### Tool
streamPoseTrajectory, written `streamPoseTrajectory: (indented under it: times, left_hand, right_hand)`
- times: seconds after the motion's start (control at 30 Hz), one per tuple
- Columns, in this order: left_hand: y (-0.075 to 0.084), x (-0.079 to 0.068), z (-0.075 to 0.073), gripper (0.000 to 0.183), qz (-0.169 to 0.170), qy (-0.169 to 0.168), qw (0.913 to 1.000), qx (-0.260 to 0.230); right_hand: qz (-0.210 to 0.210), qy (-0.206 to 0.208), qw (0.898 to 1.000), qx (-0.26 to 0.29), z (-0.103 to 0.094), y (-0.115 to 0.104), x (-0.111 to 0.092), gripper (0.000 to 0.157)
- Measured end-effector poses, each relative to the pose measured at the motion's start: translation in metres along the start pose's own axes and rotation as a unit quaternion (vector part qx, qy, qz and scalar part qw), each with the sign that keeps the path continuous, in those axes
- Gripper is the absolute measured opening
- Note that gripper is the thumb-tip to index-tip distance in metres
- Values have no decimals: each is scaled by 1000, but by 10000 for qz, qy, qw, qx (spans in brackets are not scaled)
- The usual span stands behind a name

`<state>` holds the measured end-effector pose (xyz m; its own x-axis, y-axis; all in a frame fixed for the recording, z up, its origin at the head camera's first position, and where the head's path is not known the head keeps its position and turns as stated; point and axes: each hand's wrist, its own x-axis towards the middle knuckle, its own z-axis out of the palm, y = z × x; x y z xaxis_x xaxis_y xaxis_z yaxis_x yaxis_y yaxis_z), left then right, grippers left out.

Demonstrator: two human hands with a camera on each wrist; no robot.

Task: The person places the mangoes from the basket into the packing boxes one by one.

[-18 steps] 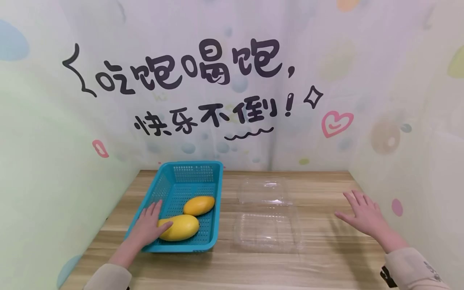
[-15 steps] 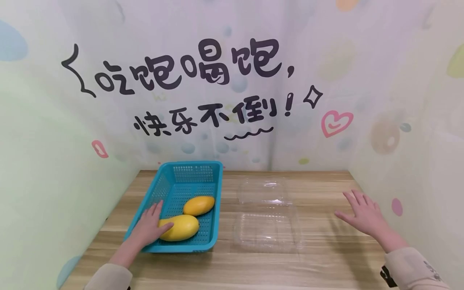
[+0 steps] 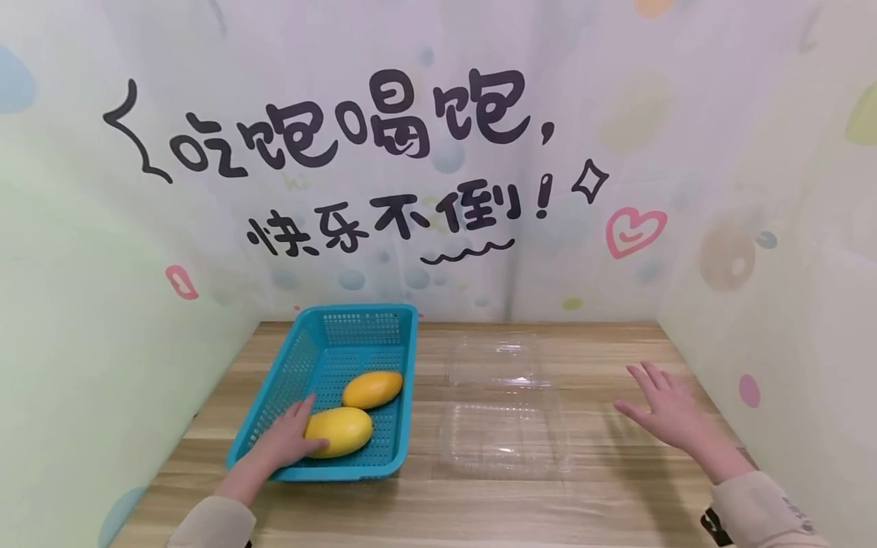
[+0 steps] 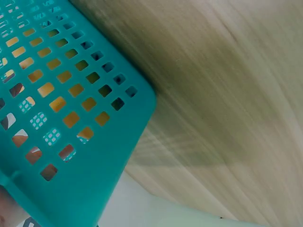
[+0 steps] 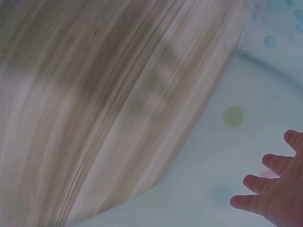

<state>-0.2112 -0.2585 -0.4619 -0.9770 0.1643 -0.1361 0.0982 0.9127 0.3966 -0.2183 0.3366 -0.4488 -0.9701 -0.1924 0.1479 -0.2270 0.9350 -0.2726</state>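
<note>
In the head view, two yellow mangoes lie in a blue plastic basket. My left hand reaches over the basket's left side and grips the left end of the nearer mango, thumb on the near side and fingers on the far side. The farther mango is more orange and lies just behind it. In the left wrist view the perforated basket wall hides most of that hand. My right hand is held over the right of the table, fingers spread, holding nothing; its fingers also show in the right wrist view.
An opened clear plastic clamshell box lies in the middle of the wooden table, right of the basket, its lid side toward the back. Printed curtain walls enclose the table at the back and both sides.
My left hand has moved slightly right and down, its fingers now closing round the nearer mango's end. My right hand has shifted a little left. The head view has turned slightly.
</note>
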Motion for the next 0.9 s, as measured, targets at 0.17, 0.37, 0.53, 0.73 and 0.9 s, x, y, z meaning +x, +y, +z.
streamPoseTrajectory:
  times: [0.17, 0.37, 0.53, 0.73, 0.9]
  left_hand:
    - [5, 2, 3, 88, 258, 12, 9996, 93]
    - [16, 8, 6, 80, 544, -44, 9983, 219]
    - [22, 14, 7, 77, 574, -239, 9980, 61]
    - [23, 17, 8, 73, 469, -414, 9975, 319]
    - [22, 22, 8, 78, 420, -530, 9972, 316]
  right_hand:
    - [-135, 81, 9998, 109, 7, -9, 4, 76]
    - [-298, 137, 9977, 593, 21, -24, 8, 74]
    - [-485, 167, 9950, 853, 36, -37, 9, 71]
    - [-566, 90, 9936, 974, 53, -51, 9, 69]
    - [-553, -11, 9939, 949, 61, -59, 7, 67]
